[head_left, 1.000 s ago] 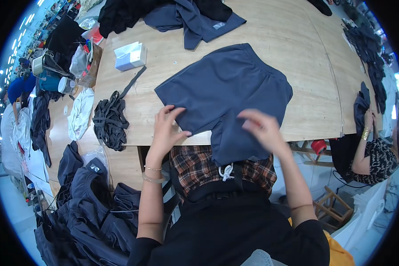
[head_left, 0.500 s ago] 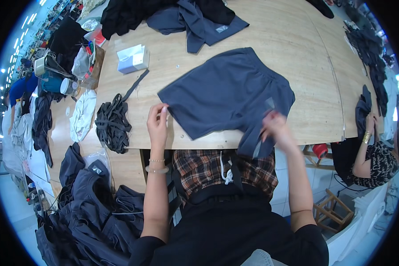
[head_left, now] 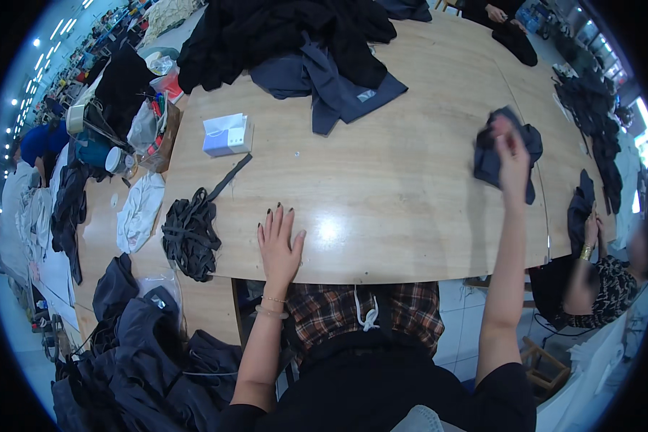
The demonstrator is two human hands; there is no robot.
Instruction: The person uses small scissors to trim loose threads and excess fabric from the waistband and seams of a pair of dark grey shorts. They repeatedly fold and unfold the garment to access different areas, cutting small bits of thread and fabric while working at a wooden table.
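Note:
My left hand [head_left: 279,248] lies flat on the wooden table near its front edge, fingers spread, holding nothing. Out to the right, my right hand [head_left: 512,160] is closed on dark blue-grey shorts [head_left: 488,164], which are bunched up over the table. Something reddish shows at the fingertips of that hand, too blurred to name. A tangle of dark fabric strips [head_left: 190,237] is left of my left hand, one strip trailing toward a tissue box [head_left: 228,135].
Dark garments [head_left: 295,43] are heaped at the far side of the table [head_left: 389,173]. More dark clothing [head_left: 144,345] is piled at lower left. A white cloth [head_left: 140,212] and a box of supplies [head_left: 167,129] stand left. Another person's hands [head_left: 592,229] hold dark cloth at right.
The shorts, spread out before me earlier, have moved right, bunched up in my right hand. My left hand has left their hem and now lies flat. The view has shifted slightly.

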